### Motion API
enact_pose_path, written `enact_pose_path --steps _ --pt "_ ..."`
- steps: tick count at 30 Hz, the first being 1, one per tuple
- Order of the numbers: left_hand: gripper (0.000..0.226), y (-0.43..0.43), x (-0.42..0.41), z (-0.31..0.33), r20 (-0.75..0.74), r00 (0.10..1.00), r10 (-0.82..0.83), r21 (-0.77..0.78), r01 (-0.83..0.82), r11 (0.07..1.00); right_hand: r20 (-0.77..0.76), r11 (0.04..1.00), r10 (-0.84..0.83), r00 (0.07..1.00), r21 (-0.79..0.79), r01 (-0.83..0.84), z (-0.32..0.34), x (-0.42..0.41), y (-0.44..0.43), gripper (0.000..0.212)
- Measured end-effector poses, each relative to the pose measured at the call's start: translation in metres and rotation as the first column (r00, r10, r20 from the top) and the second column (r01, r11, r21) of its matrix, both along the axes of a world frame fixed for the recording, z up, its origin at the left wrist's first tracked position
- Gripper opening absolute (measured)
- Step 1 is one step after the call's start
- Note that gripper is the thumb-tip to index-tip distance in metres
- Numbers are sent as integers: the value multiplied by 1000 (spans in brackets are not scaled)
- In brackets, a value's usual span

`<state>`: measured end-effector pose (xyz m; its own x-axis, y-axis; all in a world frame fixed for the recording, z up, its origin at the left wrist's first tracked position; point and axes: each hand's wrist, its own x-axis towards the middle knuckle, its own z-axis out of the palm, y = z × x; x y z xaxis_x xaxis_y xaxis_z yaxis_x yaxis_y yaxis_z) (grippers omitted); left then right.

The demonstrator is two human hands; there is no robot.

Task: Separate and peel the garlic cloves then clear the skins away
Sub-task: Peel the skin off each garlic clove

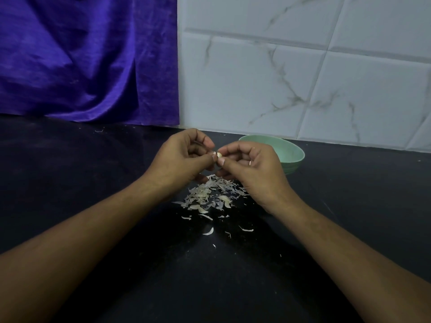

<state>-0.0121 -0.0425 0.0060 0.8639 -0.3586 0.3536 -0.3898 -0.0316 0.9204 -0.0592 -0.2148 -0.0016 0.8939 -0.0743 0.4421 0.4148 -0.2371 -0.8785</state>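
HANDS AT WORK: A person's two bare hands meet above a black tabletop [93,194], pinching a single pale garlic clove [219,155] between them. The left hand [180,157] has its fingers [203,141] curled in, with thumb and forefinger closed on the clove's left end, where a scrap of skin shows at the tips. The right hand [253,170] grips the clove's right side, thumb below and forefinger above, and its other fingers curl loosely toward the palm. A thin ring [250,162] shows on one of them. The clove is held in the air, clear of the tabletop, over the far edge of a pile of skins [210,194]. The pile, white and papery with a faint purple tint, lies on the tabletop between the two wrists, and loose flakes trail from it toward the camera. A pale green bowl [291,152] stands on the tabletop just behind the right hand, partly hidden by it; what it holds cannot be seen. Both bare forearms reach in from the lower corners. Behind the tabletop a purple cloth [81,61] hangs on the left, and white marble-veined tiles [303,78] cover the wall on the right.
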Motion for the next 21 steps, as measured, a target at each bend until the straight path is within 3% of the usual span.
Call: enact_pose_path --steps 4,7,10,13,21 --pt "11 0 0 -1 57 998 37 61 -40 997 -51 994 27 998 108 -21 1 0 1 7" --pt "20 2 2 -2 99 990 101 131 -114 985 -113 971 73 991 237 -44 4 0 -1 7" --pt "22 3 1 -1 85 990 116 142 -127 982 -136 963 90 987 264 -51 5 1 -4 9" --pt "9 1 -2 0 106 989 101 118 -113 986 -122 971 104 987 227 -74 4 0 -4 10" --pt "15 1 0 0 33 996 80 64 -82 995 -10 999 41 999 -12 -41 1 1 -5 11"
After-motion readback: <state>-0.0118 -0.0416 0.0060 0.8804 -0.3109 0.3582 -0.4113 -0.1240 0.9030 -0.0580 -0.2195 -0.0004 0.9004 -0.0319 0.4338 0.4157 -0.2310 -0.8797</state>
